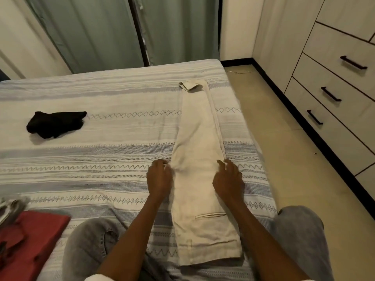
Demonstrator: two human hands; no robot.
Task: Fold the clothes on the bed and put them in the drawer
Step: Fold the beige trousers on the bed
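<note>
We pressed the cream trousers [197, 159] flat on the bed [101, 142].
Our left hand [159, 179] and right hand [228, 180] lay open at their edges, gripping nothing.

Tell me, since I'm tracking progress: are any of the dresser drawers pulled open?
No, the three handled drawers on the right all sit shut and flush, while both hands rest at the edges of the cream trousers on the bed.

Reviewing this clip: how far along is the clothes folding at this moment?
Early to midway. Done: the cream trousers lie leg on leg, lengthwise on the striped bedspread. In hand: the left hand and right hand rest at their edges mid-length. Left: cross folds, the crumpled black garment, the red cloth; the white drawers are shut.
</note>
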